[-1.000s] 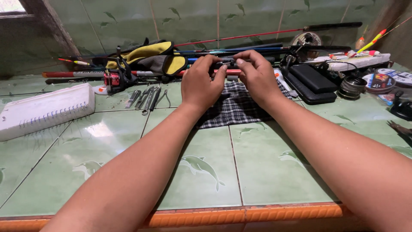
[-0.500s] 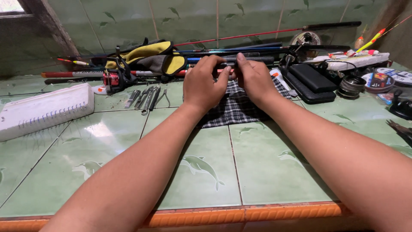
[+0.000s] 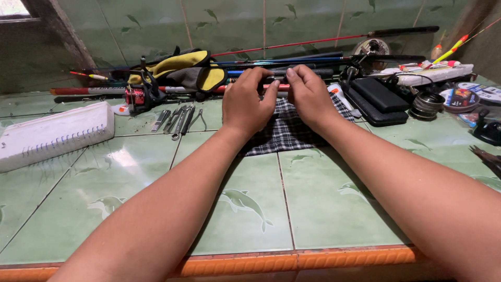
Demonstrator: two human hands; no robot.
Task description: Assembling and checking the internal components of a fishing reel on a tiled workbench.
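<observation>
While both forearms stretch over the glossy green tiled counter (image 3: 156, 209), the left hand (image 3: 245, 104) and right hand (image 3: 310, 99) meet above a checkered cloth (image 3: 287, 133), fingers pinched together on a thin dark rod (image 3: 275, 82). Left of them lie a white ribbed box (image 3: 52, 134) and small metal tools (image 3: 177, 120).

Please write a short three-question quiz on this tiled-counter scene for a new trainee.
1. True or false: both hands grip one dark rod-like piece above the checked cloth.
2. What lies nearest the left hand's outer side?
A. white ring-bound box
B. small metal tools
C. line spools
3. Which side of the right hand holds the black case?

Key:
1. True
2. B, small metal tools
3. Its right side
</observation>
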